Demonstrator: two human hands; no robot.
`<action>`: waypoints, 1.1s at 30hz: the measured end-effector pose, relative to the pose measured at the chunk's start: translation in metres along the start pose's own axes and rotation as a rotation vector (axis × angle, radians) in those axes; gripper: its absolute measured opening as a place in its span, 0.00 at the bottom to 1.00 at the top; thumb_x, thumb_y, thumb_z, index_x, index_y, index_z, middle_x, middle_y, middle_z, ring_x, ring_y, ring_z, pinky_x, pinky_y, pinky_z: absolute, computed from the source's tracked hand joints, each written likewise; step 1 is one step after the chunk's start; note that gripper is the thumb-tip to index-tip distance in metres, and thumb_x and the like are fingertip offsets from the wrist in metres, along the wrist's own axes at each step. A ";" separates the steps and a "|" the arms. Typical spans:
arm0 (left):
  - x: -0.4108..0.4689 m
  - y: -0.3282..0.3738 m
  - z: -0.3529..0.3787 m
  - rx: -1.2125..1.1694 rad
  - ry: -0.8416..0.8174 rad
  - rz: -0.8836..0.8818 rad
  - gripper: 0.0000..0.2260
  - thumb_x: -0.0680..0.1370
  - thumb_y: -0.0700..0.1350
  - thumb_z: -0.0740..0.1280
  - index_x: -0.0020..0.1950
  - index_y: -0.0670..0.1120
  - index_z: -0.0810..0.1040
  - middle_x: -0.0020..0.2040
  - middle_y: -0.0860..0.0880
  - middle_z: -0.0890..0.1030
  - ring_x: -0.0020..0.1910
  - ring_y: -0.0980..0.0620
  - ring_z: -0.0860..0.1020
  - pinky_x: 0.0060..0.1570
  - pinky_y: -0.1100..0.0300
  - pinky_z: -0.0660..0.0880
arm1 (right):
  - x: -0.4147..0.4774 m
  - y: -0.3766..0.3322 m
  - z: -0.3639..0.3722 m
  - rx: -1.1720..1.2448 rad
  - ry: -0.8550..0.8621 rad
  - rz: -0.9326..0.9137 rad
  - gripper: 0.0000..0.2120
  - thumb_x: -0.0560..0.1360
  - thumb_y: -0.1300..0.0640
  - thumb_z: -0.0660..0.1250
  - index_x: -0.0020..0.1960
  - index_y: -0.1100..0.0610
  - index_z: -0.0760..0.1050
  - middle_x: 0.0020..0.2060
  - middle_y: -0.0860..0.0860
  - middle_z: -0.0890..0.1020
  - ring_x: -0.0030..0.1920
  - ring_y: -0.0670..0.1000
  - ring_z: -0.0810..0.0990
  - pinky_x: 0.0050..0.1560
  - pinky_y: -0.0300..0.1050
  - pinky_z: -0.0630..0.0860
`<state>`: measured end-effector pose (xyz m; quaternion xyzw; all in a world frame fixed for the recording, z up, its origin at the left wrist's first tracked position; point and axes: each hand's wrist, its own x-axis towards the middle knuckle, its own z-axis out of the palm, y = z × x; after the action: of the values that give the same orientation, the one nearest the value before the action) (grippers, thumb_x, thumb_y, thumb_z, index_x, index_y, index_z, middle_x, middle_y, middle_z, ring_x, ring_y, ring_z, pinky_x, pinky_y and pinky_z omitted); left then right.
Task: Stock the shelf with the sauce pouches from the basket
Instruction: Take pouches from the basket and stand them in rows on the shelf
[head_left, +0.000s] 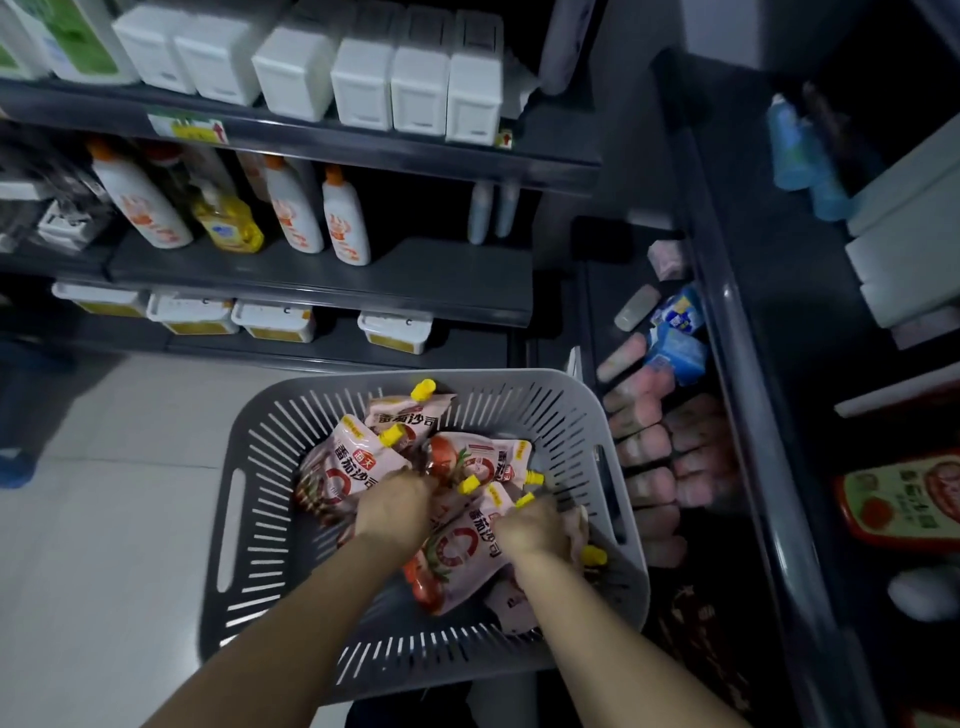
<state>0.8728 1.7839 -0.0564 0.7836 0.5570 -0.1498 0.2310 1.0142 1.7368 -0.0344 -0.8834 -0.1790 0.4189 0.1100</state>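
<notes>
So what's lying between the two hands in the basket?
A pink sauce pouch printed with a red ring, lying in the grey basket between the left hand and right hand; the head view shows it.

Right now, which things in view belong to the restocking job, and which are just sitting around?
Job: sauce pouches, basket, left hand, right hand.
Just sitting there: orange-capped white bottles, yellow bottle, white boxes, lidded tubs, blue packets.
</notes>
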 end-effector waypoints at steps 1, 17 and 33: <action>0.000 -0.003 -0.001 -0.031 0.009 -0.015 0.12 0.78 0.42 0.60 0.60 0.50 0.77 0.55 0.47 0.79 0.56 0.46 0.77 0.48 0.50 0.77 | 0.001 0.000 0.004 -0.029 0.004 -0.012 0.29 0.73 0.61 0.68 0.72 0.60 0.63 0.62 0.55 0.79 0.60 0.58 0.79 0.48 0.44 0.76; -0.030 -0.041 -0.023 -0.583 0.130 -0.097 0.10 0.79 0.46 0.66 0.58 0.50 0.82 0.55 0.49 0.83 0.54 0.48 0.80 0.44 0.61 0.71 | -0.021 0.005 0.005 -0.344 -0.107 -0.205 0.09 0.76 0.56 0.65 0.37 0.56 0.73 0.43 0.54 0.79 0.44 0.54 0.76 0.41 0.40 0.69; -0.121 -0.011 -0.151 -0.856 0.340 0.390 0.06 0.75 0.41 0.71 0.43 0.51 0.83 0.36 0.51 0.83 0.36 0.52 0.79 0.41 0.53 0.75 | -0.177 0.019 -0.092 0.085 0.672 -0.631 0.06 0.77 0.49 0.65 0.48 0.49 0.79 0.42 0.52 0.84 0.43 0.58 0.80 0.35 0.45 0.63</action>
<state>0.8185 1.7692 0.1291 0.7215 0.4414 0.2679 0.4614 0.9867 1.6434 0.1409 -0.8673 -0.3760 0.0623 0.3203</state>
